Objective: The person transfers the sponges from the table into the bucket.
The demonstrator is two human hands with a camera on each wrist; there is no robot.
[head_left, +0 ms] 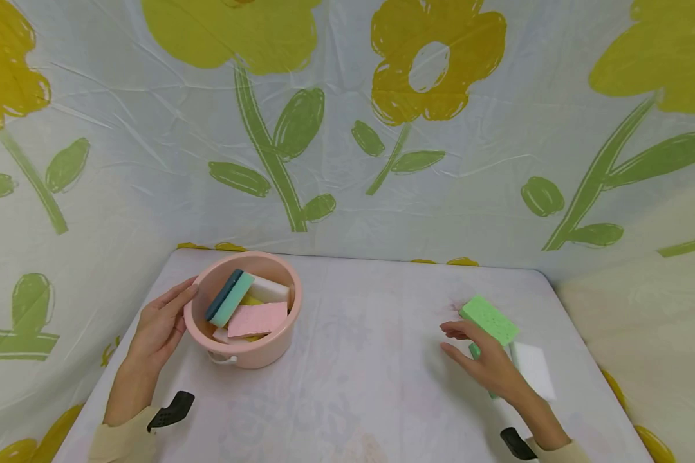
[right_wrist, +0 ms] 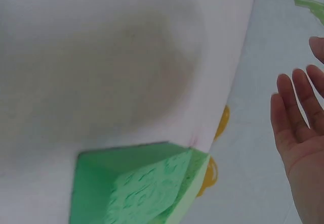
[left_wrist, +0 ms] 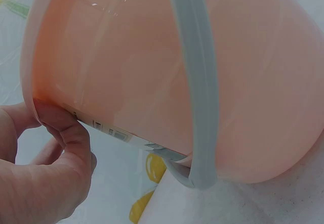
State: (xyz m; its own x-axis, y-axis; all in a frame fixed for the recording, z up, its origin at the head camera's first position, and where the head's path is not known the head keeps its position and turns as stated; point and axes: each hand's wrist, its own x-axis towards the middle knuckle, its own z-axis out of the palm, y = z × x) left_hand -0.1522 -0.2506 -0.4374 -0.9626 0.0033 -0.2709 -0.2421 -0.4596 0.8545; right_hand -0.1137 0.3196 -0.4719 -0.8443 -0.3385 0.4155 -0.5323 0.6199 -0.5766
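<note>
My left hand (head_left: 159, 325) grips the rim of a pink bucket (head_left: 272, 352) at the left of the table, with thumb and fingers pinching the edge in the left wrist view. Inside the bucket lie a teal sponge (head_left: 234, 302) with a dark scouring side, a pink sponge (head_left: 259, 319), a white sponge (head_left: 270, 289) and some yellow pieces. On the right, my right hand (head_left: 489, 363) hovers over the table with fingers extended and nothing held. Close by it are a light green sponge (head_left: 489, 318) and a white sponge (head_left: 535, 370). A darker green piece (right_wrist: 96, 183) is partly hidden beneath the hand.
The bucket's pale handle (left_wrist: 202, 82) hangs down along its side. A white-covered table (head_left: 359, 360) spans the space between the hands. Flower-printed cloth (head_left: 347, 212) rises behind the table and at both sides.
</note>
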